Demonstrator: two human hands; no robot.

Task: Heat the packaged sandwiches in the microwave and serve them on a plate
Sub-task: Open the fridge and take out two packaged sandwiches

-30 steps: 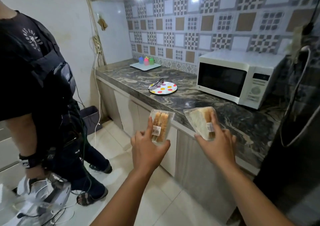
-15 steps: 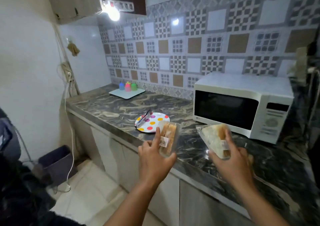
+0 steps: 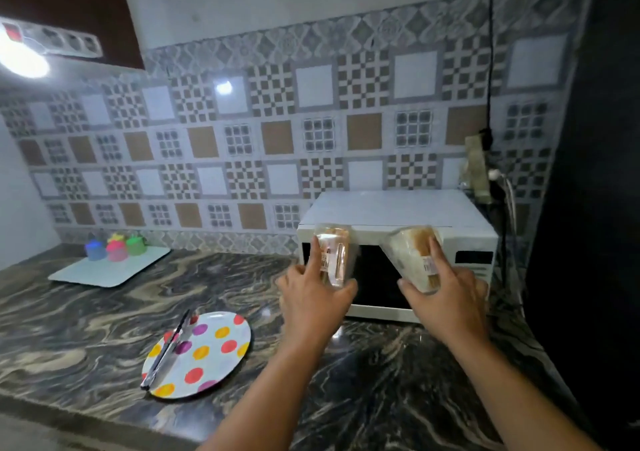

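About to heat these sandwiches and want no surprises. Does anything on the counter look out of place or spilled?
Nothing spilled or damaged. Only oddity: the tongs lie slanted across the dotted plate, their tip overhanging its near rim. The microwave door looks shut.

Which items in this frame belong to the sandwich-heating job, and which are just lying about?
Job: left sandwich pack, right sandwich pack, microwave, spotted plate, tongs.
Lying about: white tray, coloured containers, power strip.
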